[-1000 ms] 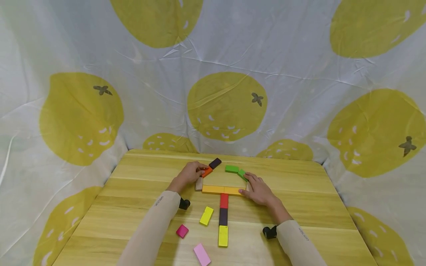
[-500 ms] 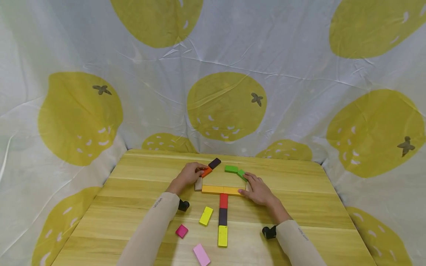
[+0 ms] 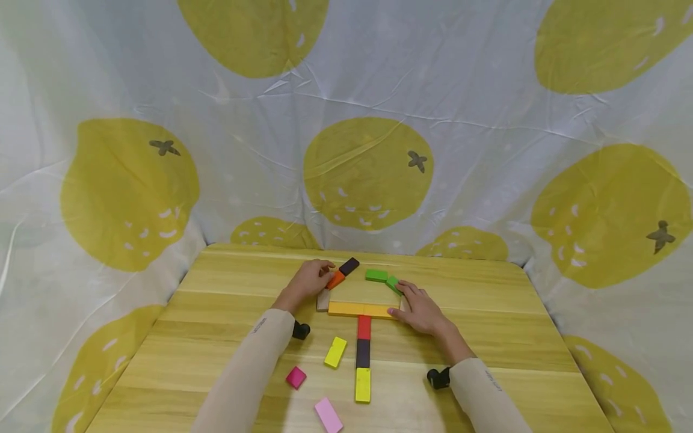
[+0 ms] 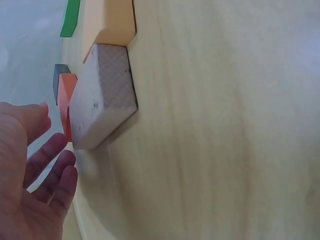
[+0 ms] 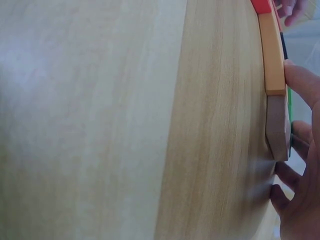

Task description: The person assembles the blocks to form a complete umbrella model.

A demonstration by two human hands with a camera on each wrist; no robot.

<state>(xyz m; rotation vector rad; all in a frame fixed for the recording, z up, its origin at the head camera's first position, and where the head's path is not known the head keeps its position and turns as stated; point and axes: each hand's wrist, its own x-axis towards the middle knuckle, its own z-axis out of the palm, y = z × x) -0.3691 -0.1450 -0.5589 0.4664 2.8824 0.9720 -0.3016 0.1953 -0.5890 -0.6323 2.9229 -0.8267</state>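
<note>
My left hand [image 3: 308,281] is beside an orange block [image 3: 336,279], fingers relaxed and apart; in the left wrist view its fingertips are right at the block's end. A dark block [image 3: 349,266] continues from the orange one, and a bare-wood block [image 4: 102,97] stands below it. My right hand [image 3: 423,310] spreads over the opposite corner. Its thumb touches one of two yellow-orange blocks [image 3: 346,308], and its fingers reach a small green block [image 3: 393,284] and a brownish block [image 5: 277,122], partly hidden by the hand. Another green block [image 3: 376,275] adjoins the small one.
A red block [image 3: 364,327], a dark block [image 3: 363,353] and a yellow block [image 3: 363,385] form a stem toward me. Loose yellow [image 3: 335,352], magenta [image 3: 296,377] and pink blocks [image 3: 328,415] lie left of it. A patterned cloth [image 3: 368,174] hangs behind the wooden table [image 3: 503,325].
My left hand has let go of the orange block and drawn back slightly, its fingers lifting and uncovering more of the block. The right hand and the other blocks stay put.
</note>
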